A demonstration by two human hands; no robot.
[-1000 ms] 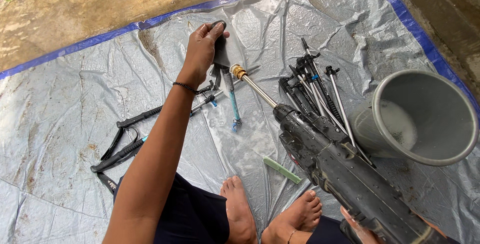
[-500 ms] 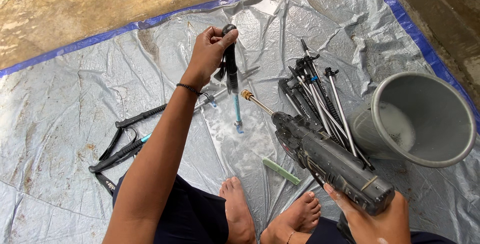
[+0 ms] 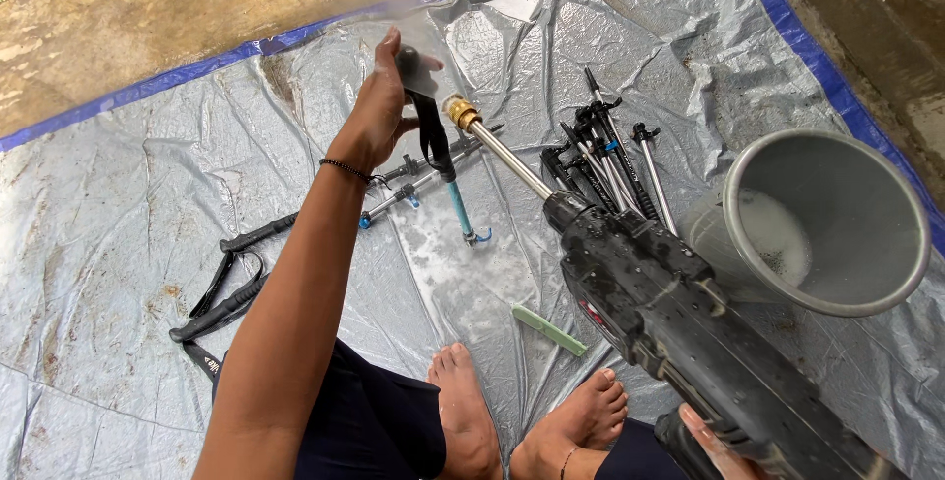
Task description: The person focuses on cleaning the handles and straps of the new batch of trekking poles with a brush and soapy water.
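- Above the crinkled silver tarpaulin with a blue hem [image 3: 128, 244], the left hand [image 3: 379, 111] is gripping the black handle of a slim trekking pole with a blue lower shaft [image 3: 448, 170], fingers wrapped round the grip and its tip hanging near the sheet.
- Low at the right, the right hand [image 3: 714, 441] is clasping the black, dirt-speckled pressure-washer gun with a brass-tipped metal lance [image 3: 669, 313]; only some fingers are showing.
- Likely risks: the nozzle is sitting just beside the left fingers, so spray could be hitting skin; the wet grip could be slipping; bare feet [image 3: 532, 416] are lying under the gun.
- Beside them, a grey plastic bucket holding foam [image 3: 822, 219] is tilting near a bundle of black poles [image 3: 605, 160].
- A small green flat strip [image 3: 548, 329] is lying on the sheet; no readable label is showing anywhere.
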